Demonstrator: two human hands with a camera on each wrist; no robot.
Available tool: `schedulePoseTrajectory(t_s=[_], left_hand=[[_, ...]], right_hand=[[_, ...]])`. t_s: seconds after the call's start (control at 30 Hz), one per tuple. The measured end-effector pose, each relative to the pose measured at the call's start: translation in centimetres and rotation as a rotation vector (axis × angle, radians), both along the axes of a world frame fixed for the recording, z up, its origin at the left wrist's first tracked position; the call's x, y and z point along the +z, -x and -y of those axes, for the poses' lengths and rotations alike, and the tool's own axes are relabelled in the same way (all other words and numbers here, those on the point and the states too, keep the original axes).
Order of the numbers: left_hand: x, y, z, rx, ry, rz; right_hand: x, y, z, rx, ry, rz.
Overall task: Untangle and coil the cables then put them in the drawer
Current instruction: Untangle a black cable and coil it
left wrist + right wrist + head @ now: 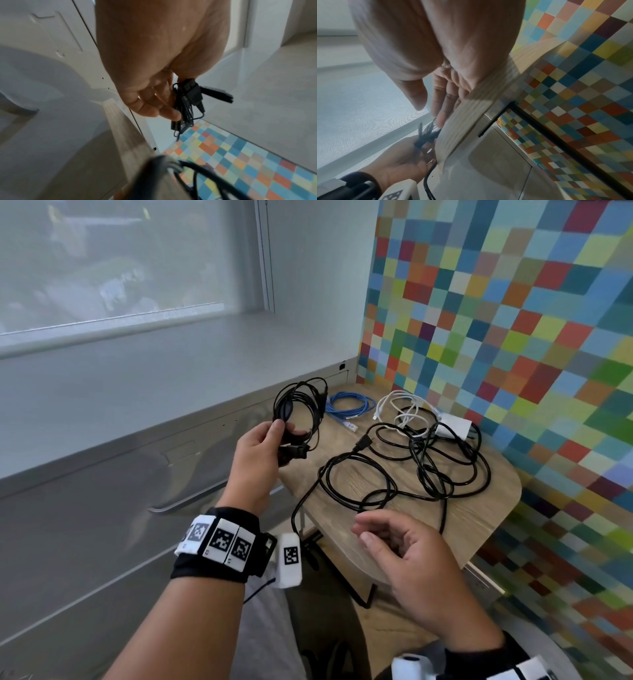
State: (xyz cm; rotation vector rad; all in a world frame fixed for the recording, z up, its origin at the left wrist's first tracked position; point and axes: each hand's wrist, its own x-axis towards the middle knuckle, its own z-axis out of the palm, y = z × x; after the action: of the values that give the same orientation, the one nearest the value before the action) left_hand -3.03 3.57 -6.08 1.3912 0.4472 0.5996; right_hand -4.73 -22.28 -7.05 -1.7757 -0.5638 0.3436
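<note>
My left hand [270,440] holds a coiled thin black cable [301,405] upright, just left of the small wooden table [479,515]; thumb and fingers pinch the bundle near its plugs [190,93]. My right hand [394,539] hovers over the table's near edge, fingers relaxed and holding nothing [443,102]. On the table lie a tangled thick black cable [404,470], a coiled blue cable [349,407], and a white cable [400,405] with a white charger [454,426].
Grey cabinet drawers [102,525] with a curved handle [185,501] stand to the left, shut. Above them is a grey ledge under a window. A multicoloured checkered wall [513,320] bounds the table on the right. One black cable end hangs over the table's near-left edge.
</note>
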Motion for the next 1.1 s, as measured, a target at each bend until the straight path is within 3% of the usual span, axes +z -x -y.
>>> schedulePoseTrajectory(t_s=[0.2,0.33,0.47,0.7,0.9,1.1], left_hand=[[1.3,2.6,2.7,-0.213,0.239,0.116],[1.5,3.8,4.5,-0.403,0.311,0.154],[1.7,4.4,6.0,-0.581,0.283,0.154],[1.8,4.5,6.4,-0.488,0.215,0.082],[1.9,5.1,5.9,-0.469,0.204,0.062],[2.1,6.1,5.4,-0.487,0.322,0.070]], right_hand=[[0.1,-0.3,0.0,-0.038,-0.048,-0.026],[0.5,-1.1,-0.2,-0.088,-0.195,-0.110],[1.4,-1.8,-0.5,-0.115,-0.462,-0.278],[3.1,-2.2,-1.2,-0.202,-0.508,-0.171],[3.6,-2.0,-1.9,-0.218,-0.552,-0.258],[3.6,-1.4,-3.1,-0.195,-0.563,-0.305]])
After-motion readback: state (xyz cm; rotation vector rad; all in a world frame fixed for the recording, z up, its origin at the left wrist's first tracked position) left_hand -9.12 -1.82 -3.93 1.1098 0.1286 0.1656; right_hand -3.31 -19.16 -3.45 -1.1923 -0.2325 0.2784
